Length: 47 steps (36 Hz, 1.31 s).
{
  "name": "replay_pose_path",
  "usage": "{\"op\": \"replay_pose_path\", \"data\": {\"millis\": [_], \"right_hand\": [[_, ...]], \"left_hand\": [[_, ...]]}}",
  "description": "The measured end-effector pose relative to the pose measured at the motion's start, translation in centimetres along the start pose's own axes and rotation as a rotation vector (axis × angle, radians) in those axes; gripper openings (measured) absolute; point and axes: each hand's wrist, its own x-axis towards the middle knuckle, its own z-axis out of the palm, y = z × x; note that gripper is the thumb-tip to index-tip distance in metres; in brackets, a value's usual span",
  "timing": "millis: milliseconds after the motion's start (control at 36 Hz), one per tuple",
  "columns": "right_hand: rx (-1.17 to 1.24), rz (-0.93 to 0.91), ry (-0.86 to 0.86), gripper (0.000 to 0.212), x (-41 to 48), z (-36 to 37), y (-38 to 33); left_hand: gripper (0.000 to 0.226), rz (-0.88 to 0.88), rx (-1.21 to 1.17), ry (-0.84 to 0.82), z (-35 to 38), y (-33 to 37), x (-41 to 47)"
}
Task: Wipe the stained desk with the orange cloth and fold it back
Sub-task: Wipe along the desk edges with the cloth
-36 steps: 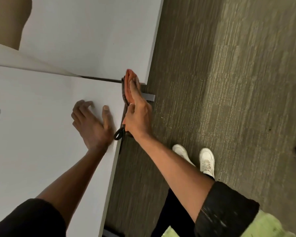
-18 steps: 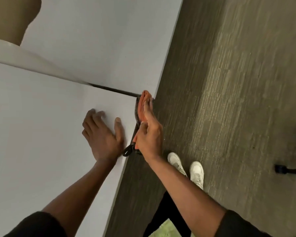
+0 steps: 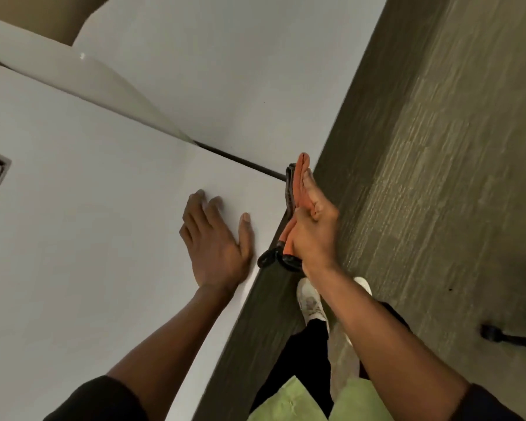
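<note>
The white desk [image 3: 104, 238] fills the left of the head view. My left hand [image 3: 214, 238] lies flat on its top near the right edge, fingers spread, holding nothing. My right hand [image 3: 312, 229] presses the orange cloth [image 3: 301, 180] against the desk's vertical right edge, close to the corner. The cloth has a dark trim and a dark loop [image 3: 266, 259] hanging at its lower end. Most of the cloth is hidden under my palm. No stain is visible on the desk top.
A second white desk [image 3: 225, 71] meets this one along a dark gap [image 3: 240, 161]. A white divider [image 3: 73, 68] runs diagonally at the upper left. Grey carpet [image 3: 422, 147] lies to the right, with my white shoes [image 3: 310, 302] and black chair-base feet [image 3: 504, 335].
The view has shifted, so the desk corner sits lower in frame. My right hand stays pressed on the cloth near the corner of the desk edge. The left hand stays flat on top.
</note>
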Motion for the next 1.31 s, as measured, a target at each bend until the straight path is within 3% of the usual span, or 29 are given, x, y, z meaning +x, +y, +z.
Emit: {"op": "replay_pose_path", "data": {"millis": [194, 361, 500, 583, 806, 917, 972, 1222, 1306], "right_hand": [[-0.141, 0.037, -0.142, 0.073, -1.6, -2.3, 0.6], [-0.082, 0.148, -0.259, 0.071, 0.4, -5.2, 0.6], [0.159, 0.466, -0.374, 0.068, 4.5, -8.4, 0.4], [0.173, 0.586, -0.438, 0.062, 7.0, -10.6, -0.1], [0.184, 0.687, -0.508, 0.054, 14.0, -13.6, -2.4], [0.25, 0.778, -0.598, 0.04, 16.9, -12.8, -3.3], [0.264, 0.801, -0.661, 0.048, 17.9, -12.3, -3.9], [-0.123, 0.315, -0.807, 0.065, 19.9, -11.7, -4.0], [-0.249, 0.137, -0.925, 0.068, 19.0, -11.6, -3.9]], "left_hand": [[0.059, -0.023, -0.007, -0.003, -0.1, 0.2, 0.1], [0.059, -0.041, 0.005, 0.013, 0.0, 0.4, 0.1], [0.058, -0.08, 0.078, -0.029, -0.5, 1.5, 0.0], [0.056, -0.127, 0.14, -0.074, -1.0, 2.9, 0.2], [0.062, -0.548, 0.1, 0.109, 0.3, 9.4, 4.1], [0.059, -0.718, 0.081, 0.196, 2.1, 11.3, 5.7], [0.058, -0.755, 0.073, 0.234, 2.9, 12.1, 5.9], [0.047, -0.739, 0.114, 0.319, 3.9, 11.8, 5.4], [0.048, -0.719, 0.122, 0.315, 4.1, 11.6, 5.3]]}}
